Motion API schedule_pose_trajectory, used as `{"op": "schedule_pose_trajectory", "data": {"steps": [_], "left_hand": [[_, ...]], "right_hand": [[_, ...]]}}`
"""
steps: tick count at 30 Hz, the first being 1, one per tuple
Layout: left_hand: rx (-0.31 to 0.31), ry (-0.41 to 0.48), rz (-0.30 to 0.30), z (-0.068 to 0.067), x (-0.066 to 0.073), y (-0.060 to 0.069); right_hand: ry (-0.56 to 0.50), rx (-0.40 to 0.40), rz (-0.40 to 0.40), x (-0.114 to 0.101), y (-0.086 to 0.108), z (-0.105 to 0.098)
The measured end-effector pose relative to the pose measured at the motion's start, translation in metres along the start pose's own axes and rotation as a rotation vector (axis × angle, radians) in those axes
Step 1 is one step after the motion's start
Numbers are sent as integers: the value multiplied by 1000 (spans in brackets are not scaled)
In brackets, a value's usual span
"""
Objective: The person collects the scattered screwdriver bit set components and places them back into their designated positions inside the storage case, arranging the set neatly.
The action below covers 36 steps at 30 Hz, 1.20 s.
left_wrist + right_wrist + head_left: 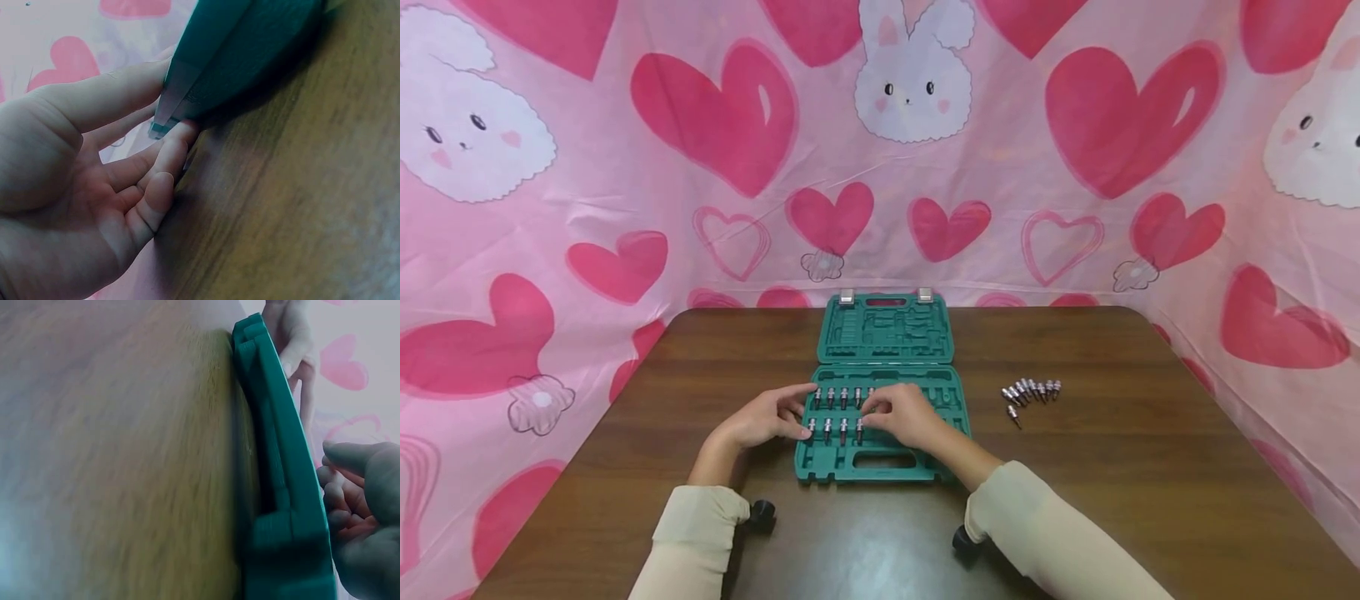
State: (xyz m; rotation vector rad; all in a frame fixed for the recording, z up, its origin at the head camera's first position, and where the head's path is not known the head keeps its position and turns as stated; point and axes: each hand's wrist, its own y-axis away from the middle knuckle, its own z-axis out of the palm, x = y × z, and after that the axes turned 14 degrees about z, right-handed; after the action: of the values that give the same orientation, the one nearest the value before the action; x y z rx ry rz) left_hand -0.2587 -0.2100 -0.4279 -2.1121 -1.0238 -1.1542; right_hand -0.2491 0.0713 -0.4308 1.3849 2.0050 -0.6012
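Note:
An opened green tool case [887,473] lies on the table, with two rows of silver bit sockets [827,429] set upright in its near half. At the case's left edge, my left hand [763,417] holds the rim; in the left wrist view its thumb lies along the upper edge and its curled fingers touch the lower side. Over the middle of the case, my right hand [904,414] pinches a bit socket [860,430] at the right end of the near row. The right wrist view shows my curled right fingers [337,494] beyond the case's front edge, and the socket is hidden there.
Several loose bit sockets [1033,389] lie in a cluster on the brown table [1112,467], right of the case. The moulded lid [886,329] lies open toward the back. A pink cloth [895,225] with hearts and rabbits hangs behind the table.

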Motion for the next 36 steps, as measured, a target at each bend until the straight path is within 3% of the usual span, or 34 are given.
{"op": "schedule_pose_trajectory", "data": {"steps": [20, 36], "left_hand": [[3, -20, 10, 0, -1, 1], [3, -17, 10, 0, 0, 2]], "right_hand": [[-47, 66, 61, 34, 16, -54], [-28, 48, 97, 66, 32, -96]]}}
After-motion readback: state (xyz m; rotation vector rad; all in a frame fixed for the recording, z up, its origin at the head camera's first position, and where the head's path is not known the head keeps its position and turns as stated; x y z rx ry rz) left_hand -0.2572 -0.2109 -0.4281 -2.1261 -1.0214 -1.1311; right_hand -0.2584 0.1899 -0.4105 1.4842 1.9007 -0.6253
